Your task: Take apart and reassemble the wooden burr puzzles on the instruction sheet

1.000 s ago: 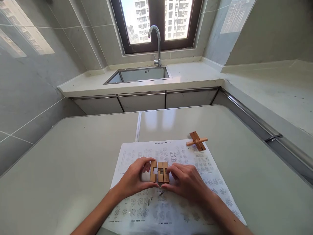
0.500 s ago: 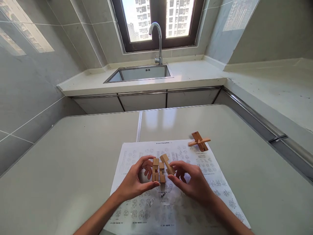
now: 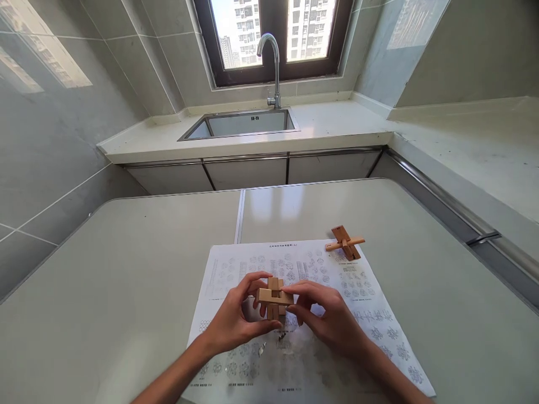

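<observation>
My left hand (image 3: pixel 231 320) is closed, thumb below and fingers above, around upright notched wooden burr puzzle pieces (image 3: pixel 273 284). Between the thumb and fingertips of my right hand (image 3: pixel 330 314) is the right end of another notched wooden burr puzzle piece (image 3: pixel 266 295). That piece lies crosswise in front of the upright ones, roughly level, its notch facing up. Whether it is seated in them I cannot tell. Both hands are above a printed sheet (image 3: pixel 223 264) covered with small puzzle drawings.
On the sheet's far right corner rests a darker wooden cross-shaped assembly (image 3: pixel 346 243) with a rod through it. The pale table (image 3: pixel 105 269) reaches towards a counter (image 3: pixel 328 120) with a sink (image 3: pixel 244 134) and a tap (image 3: pixel 275 67) beneath a window.
The piece in my right hand has swung from a steep tilt at the right to crosswise in front of the upright pieces. My left hand's pieces now stand closer together.
</observation>
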Available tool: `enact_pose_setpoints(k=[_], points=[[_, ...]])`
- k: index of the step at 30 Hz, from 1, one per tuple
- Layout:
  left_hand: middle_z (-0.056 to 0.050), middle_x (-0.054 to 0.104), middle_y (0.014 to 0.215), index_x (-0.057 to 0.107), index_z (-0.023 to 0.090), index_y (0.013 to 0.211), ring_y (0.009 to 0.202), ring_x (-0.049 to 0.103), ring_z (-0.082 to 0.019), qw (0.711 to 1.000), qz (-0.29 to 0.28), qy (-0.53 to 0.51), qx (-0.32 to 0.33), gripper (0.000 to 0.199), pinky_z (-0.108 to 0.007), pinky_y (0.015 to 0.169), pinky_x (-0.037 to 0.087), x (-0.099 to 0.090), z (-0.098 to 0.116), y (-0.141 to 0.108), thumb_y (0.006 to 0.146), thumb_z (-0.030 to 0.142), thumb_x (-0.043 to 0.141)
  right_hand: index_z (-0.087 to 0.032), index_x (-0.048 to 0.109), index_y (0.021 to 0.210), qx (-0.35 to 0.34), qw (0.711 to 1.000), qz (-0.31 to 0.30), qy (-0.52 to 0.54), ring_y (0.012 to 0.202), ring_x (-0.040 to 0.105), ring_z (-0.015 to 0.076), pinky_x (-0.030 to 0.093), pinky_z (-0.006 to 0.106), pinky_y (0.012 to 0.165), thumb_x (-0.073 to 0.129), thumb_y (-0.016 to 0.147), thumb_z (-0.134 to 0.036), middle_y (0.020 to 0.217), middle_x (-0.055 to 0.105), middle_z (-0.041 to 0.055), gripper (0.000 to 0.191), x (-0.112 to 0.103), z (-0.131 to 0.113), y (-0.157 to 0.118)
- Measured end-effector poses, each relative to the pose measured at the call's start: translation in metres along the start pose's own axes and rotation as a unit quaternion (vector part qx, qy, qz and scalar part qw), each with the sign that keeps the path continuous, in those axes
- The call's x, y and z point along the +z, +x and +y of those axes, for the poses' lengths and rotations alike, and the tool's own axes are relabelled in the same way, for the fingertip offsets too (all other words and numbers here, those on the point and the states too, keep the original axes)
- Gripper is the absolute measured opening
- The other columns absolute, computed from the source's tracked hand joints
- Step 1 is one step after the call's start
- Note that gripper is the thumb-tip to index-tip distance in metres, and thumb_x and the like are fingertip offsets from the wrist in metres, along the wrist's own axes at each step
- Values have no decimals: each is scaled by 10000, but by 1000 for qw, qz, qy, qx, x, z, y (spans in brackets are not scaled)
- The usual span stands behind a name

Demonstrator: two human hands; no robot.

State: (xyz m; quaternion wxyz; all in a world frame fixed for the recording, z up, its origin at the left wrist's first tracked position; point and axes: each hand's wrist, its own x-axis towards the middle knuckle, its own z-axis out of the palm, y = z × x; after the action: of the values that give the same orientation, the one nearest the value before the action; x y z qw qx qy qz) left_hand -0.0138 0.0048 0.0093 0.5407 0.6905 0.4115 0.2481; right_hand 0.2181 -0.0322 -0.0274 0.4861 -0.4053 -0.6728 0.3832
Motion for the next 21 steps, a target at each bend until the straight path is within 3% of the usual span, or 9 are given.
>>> enact_pose_setpoints(k=[10,21], points=[[-19,724,1070,530,317,1342,889,673,-202,999,-2,25,26,705,-326,818,547,0,-2,-1,760,362,926,-258,722,1173,-3,999,15,-30,657,681,164,581,296,594,662,1015,-285,1021,782,68,170,0,1,0],[-1,680,962,536,280,1327,808,597,-168,999,-7,26,43,694,-299,782,522,1,1,-2,763,386,926,-268,700,1207,-5,999,4,-33,679,666,149,592,286,640,660,1007,-220,1063,778,53,209,-2,2,0]])
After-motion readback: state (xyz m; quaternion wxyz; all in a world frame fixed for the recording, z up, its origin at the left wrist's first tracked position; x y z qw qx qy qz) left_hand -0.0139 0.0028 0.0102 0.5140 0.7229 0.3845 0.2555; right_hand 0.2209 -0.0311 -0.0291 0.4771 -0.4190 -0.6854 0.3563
